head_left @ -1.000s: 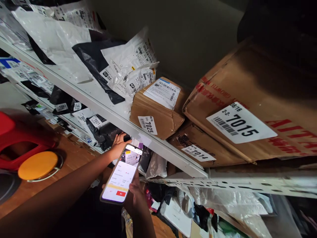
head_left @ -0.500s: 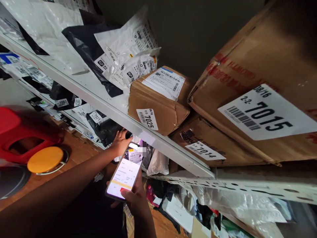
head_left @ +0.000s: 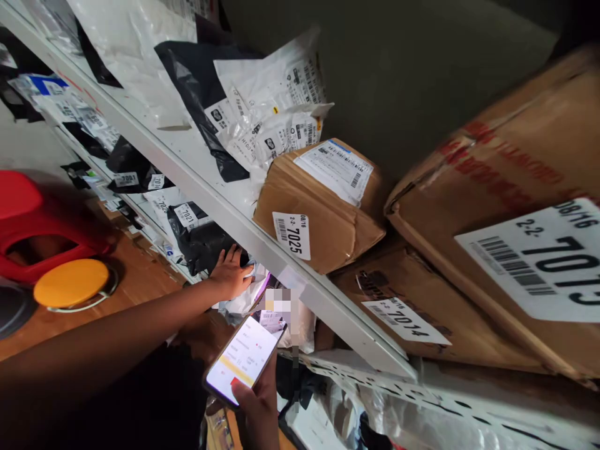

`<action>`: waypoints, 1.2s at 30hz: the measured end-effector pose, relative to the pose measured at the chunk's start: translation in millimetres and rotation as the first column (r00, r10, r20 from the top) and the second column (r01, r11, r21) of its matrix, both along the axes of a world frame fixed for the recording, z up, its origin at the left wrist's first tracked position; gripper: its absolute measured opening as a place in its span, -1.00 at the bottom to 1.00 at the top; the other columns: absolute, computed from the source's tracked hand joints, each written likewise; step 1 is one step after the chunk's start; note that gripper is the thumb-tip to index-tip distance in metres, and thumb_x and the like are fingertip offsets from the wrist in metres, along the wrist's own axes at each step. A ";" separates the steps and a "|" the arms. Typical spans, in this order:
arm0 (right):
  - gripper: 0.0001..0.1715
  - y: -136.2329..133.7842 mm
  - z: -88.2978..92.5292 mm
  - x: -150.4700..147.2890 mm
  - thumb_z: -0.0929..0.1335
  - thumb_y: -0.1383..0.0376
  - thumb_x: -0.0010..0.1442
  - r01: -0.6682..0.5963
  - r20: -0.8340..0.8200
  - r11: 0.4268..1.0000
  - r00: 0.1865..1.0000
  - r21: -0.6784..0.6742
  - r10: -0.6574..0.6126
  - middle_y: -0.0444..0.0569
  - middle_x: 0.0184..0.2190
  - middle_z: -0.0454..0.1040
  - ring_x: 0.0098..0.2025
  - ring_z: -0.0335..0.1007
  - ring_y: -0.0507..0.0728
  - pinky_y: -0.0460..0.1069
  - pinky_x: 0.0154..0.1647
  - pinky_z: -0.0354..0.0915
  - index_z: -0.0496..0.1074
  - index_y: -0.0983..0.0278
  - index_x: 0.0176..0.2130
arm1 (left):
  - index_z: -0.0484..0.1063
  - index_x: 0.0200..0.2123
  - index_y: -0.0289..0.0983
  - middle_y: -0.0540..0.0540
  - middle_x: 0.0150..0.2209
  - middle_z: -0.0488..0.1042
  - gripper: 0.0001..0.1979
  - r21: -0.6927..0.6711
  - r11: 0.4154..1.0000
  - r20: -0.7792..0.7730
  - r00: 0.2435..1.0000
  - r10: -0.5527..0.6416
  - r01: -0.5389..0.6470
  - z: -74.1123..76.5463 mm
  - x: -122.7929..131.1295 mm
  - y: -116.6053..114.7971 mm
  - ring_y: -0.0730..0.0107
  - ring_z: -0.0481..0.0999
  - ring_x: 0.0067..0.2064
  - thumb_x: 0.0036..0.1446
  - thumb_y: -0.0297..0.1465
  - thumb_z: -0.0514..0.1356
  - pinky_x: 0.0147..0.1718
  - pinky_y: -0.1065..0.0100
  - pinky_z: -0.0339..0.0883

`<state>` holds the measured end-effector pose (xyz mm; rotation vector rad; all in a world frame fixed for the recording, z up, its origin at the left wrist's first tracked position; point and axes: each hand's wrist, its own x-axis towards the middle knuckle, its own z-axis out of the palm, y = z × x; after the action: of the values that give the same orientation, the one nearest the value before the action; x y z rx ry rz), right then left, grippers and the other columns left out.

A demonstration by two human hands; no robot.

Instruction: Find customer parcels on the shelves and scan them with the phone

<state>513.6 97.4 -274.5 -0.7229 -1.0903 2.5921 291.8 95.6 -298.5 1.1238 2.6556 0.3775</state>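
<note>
Black plastic parcel (head_left: 204, 244) with a 7021 label sits on a lower level, tucked below the front edge of the white shelf (head_left: 210, 199), and the left hand (head_left: 229, 275) is right up against its right end, fingers spread apart, thumb beside some pale wrapping (head_left: 244, 290). Phone's (head_left: 241, 359) in the right hand (head_left: 257, 400), fingers clamped round it, thumb over the red button low on the lit screen; it's tilted, below that same shelf edge toward its right end. Top of the phone is pixelated, so can't read much there. Up on the shelf, a brown carton (head_left: 323, 219) marked 7025 sits at the front edge, next to a much bigger carton (head_left: 506, 175). Yellow round seat (head_left: 72, 284) over on the left, beside a red plastic thing (head_left: 60, 215).
</note>
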 end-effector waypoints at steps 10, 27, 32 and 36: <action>0.41 -6.7 -6.5 6.4 0.50 0.25 -0.03 -0.014 -0.005 0.998 1.000 0.061 0.014 0.09 -0.21 0.60 -0.26 0.57 0.29 0.12 -0.47 0.50 -0.57 0.21 0.33 | 0.47 0.06 -0.26 -0.30 0.06 0.48 -0.42 -0.069 0.998 0.002 1.000 -0.011 0.011 14.0 -6.0 2.1 -0.08 0.15 0.29 0.24 0.02 -0.01 0.23 -0.03 -0.06; 0.44 -74.7 -11.7 43.1 0.57 0.15 -0.22 0.425 -0.025 0.900 0.903 -0.092 -0.429 0.10 -0.16 0.62 -0.38 0.55 0.32 0.03 -0.63 0.35 -0.24 0.16 0.39 | 0.48 -0.08 -0.30 -0.15 -0.10 0.54 -0.74 -0.003 0.956 -0.309 0.908 -0.281 0.295 13.6 -59.3 4.0 0.14 0.44 0.03 0.31 -0.36 0.04 0.07 0.05 0.16; 0.30 -108.0 -36.2 31.2 0.56 0.10 -0.19 0.585 -0.048 0.806 0.806 -0.089 -0.590 0.13 -0.25 0.64 -0.45 0.55 0.30 0.04 -0.62 0.35 -0.08 0.17 0.35 | 0.50 -0.08 -0.31 -0.25 -0.09 0.55 -0.70 0.015 0.940 -0.352 0.882 -0.314 0.341 13.4 -60.5 5.3 0.04 0.45 0.05 0.26 -0.50 0.01 0.03 0.02 0.18; 0.06 -128.1 -46.5 10.3 0.55 0.07 -0.18 0.636 -0.090 0.760 0.756 -0.135 -0.648 0.19 -0.24 0.64 -0.42 0.56 0.30 0.03 -0.64 0.36 0.21 0.22 0.24 | 0.48 0.00 -0.30 -0.29 0.05 0.49 -0.65 0.028 0.876 -0.331 0.832 -0.446 0.481 18.6 -64.8 19.5 0.07 0.40 0.13 0.25 -0.54 -0.01 0.14 0.07 0.13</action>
<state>523.8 -30.6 -321.0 -0.7664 -0.5339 2.0554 226.9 115.1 -279.9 1.9563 2.5020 0.2670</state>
